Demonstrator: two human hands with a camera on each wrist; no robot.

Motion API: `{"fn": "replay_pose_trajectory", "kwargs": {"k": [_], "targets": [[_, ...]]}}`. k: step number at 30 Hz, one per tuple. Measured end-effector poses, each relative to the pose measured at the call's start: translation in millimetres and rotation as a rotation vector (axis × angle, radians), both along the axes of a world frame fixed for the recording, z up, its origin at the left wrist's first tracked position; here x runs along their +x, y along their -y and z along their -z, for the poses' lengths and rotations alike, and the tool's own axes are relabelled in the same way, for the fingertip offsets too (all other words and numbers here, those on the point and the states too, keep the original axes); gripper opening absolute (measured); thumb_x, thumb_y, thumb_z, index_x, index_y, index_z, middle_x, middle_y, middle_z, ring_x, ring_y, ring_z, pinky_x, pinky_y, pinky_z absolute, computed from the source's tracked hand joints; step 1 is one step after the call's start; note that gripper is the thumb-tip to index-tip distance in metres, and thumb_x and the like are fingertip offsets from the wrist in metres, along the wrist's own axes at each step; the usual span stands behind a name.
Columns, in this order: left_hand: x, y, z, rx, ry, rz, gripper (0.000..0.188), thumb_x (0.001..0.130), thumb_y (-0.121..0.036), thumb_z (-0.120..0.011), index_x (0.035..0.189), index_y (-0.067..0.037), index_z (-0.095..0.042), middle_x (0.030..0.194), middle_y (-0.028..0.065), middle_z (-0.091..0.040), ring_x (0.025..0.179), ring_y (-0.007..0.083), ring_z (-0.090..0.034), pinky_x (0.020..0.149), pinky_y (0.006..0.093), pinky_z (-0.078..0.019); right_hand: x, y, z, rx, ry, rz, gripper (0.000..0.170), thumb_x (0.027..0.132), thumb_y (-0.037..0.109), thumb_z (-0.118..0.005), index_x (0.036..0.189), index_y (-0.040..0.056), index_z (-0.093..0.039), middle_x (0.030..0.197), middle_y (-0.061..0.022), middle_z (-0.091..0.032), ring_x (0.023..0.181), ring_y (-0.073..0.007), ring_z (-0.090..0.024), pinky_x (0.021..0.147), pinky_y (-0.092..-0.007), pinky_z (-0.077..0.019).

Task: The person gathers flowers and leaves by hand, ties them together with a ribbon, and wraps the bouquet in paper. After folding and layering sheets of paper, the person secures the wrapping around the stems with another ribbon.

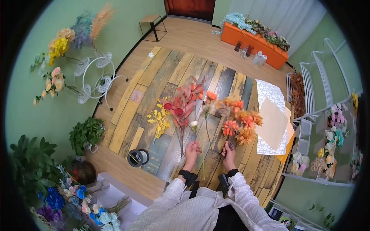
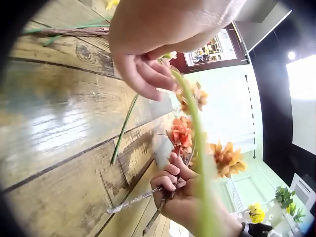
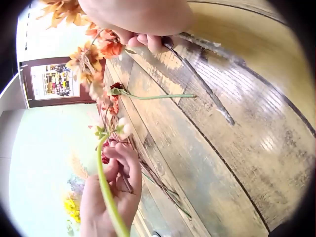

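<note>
In the head view my left hand (image 1: 191, 154) pinches the green stem of a white flower (image 1: 194, 124); the stem (image 3: 107, 197) runs down past the fingers. To its right my right hand (image 1: 229, 154) grips the brown stems (image 2: 160, 210) of a bunch of orange flowers (image 1: 243, 125), whose heads fan out over the table. The stem ends stick out below this hand (image 2: 185, 195) in the left wrist view. Between the hands a single orange flower (image 1: 211, 95) lies on its long green stem. Red-leaved branches (image 1: 185, 104) with red blooms lie beyond the left hand.
A yellow-leaved sprig (image 1: 158, 120) and a dark wire spool (image 1: 138, 158) lie left on the plank table (image 1: 127, 111). Wrapping paper sheets (image 1: 271, 123) cover its right side. A white shelf (image 1: 304, 131) with flowers stands to the right; an orange planter (image 1: 250, 42) is behind.
</note>
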State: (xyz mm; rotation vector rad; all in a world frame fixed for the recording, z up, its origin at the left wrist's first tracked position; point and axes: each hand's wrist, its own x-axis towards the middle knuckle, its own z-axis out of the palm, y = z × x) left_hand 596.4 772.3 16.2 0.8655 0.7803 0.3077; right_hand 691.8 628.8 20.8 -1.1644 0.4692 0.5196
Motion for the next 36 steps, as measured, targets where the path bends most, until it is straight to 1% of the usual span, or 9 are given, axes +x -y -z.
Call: {"fn": "replay_pose_trajectory", "kwargs": {"k": [4, 9, 16, 22, 26, 30, 32, 34, 36], "targets": [[0, 0, -3, -0.042, 0.017, -0.010, 0.019, 0.084, -0.010, -0.042, 0.097, -0.001, -0.050, 0.076, 0.0057, -0.054, 0.060, 0.0105, -0.052, 0.056, 0.0217, -0.0436, 4, 9, -1, 0.110, 0.128, -0.031, 0.012, 0.079, 0.014, -0.054, 0.089, 0.0077, -0.052, 0.056, 0.0026, -0.044, 0.046, -0.0055, -0.039, 0.040, -0.0181, -0.0302], [-5, -6, 21, 0.980, -0.251, 0.162, 0.024, 0.074, -0.005, -0.053, 0.097, -0.003, -0.050, 0.079, 0.0094, -0.053, 0.067, 0.0172, -0.053, 0.056, 0.0256, -0.0439, 7, 28, 29, -0.205, 0.094, -0.217, 0.012, 0.080, 0.014, -0.053, 0.089, 0.0068, -0.049, 0.056, 0.0006, -0.047, 0.046, -0.0081, -0.042, 0.041, -0.0199, -0.0344], [-3, -69, -28, 1.402, -0.730, -0.272, 0.051, 0.066, -0.005, -0.057, 0.113, -0.003, -0.037, 0.108, 0.0119, -0.042, 0.103, 0.0312, -0.036, 0.087, 0.0409, -0.0268, 3, 28, 31, -0.668, 0.203, -0.584, 0.013, 0.077, 0.011, -0.054, 0.080, 0.0009, -0.047, 0.056, -0.0074, -0.055, 0.046, -0.0151, -0.054, 0.044, -0.0259, -0.0430], [-17, -129, -21, 1.267, -1.218, -0.184, 0.054, 0.068, -0.017, -0.061, 0.115, -0.004, -0.037, 0.111, 0.0134, -0.043, 0.101, 0.0314, -0.039, 0.084, 0.0425, -0.0310, 8, 31, 26, -0.890, 0.276, -0.779, 0.023, 0.076, 0.021, -0.056, 0.081, -0.0007, -0.050, 0.059, -0.0071, -0.057, 0.048, -0.0163, -0.055, 0.048, -0.0276, -0.0438], [-37, -143, 19, 1.157, -1.080, 0.009, 0.043, 0.074, -0.027, -0.055, 0.108, -0.002, -0.042, 0.093, 0.0179, -0.054, 0.086, 0.0365, -0.049, 0.074, 0.0422, -0.0387, 6, 39, 17, -0.934, 0.299, -0.845, 0.028, 0.076, 0.028, -0.055, 0.080, 0.0001, -0.052, 0.061, -0.0059, -0.058, 0.051, -0.0159, -0.055, 0.052, -0.0279, -0.0437], [-38, -124, 6, 0.823, -0.922, 0.212, 0.049, 0.073, -0.027, -0.057, 0.109, 0.002, -0.040, 0.102, 0.0227, -0.048, 0.096, 0.0377, -0.044, 0.078, 0.0418, -0.0372, 2, 48, 13, -0.653, 0.136, -0.842, 0.041, 0.080, 0.039, -0.045, 0.074, -0.0010, -0.053, 0.062, -0.0111, -0.059, 0.058, -0.0225, -0.057, 0.054, -0.0324, -0.0428], [-34, -93, -17, 1.080, -0.951, 0.062, 0.051, 0.072, -0.025, -0.058, 0.111, 0.002, -0.038, 0.107, 0.0225, -0.044, 0.100, 0.0371, -0.039, 0.081, 0.0421, -0.0346, 0, 55, 16, -0.446, 0.036, -0.808, 0.045, 0.083, 0.041, -0.040, 0.074, -0.0013, -0.054, 0.062, -0.0131, -0.058, 0.058, -0.0245, -0.056, 0.056, -0.0350, -0.0422], [-34, -76, -34, 1.387, -0.894, -0.118, 0.058, 0.070, -0.020, -0.061, 0.116, 0.002, -0.034, 0.118, 0.0201, -0.031, 0.109, 0.0346, -0.028, 0.088, 0.0425, -0.0273, -3, 57, 4, -1.075, 0.467, -1.073, 0.054, 0.085, 0.042, -0.032, 0.067, -0.0044, -0.053, 0.063, -0.0213, -0.055, 0.058, -0.0360, -0.053, 0.056, -0.0409, -0.0408], [-32, -61, -51, 1.378, -0.779, -0.080, 0.055, 0.070, -0.019, -0.060, 0.114, 0.003, -0.035, 0.116, 0.0200, -0.033, 0.108, 0.0343, -0.029, 0.088, 0.0419, -0.0268, -10, 51, -21, -1.153, 0.469, -0.995, 0.056, 0.086, 0.041, -0.031, 0.065, -0.0058, -0.052, 0.063, -0.0242, -0.053, 0.060, -0.0399, -0.051, 0.057, -0.0432, -0.0400]]}}
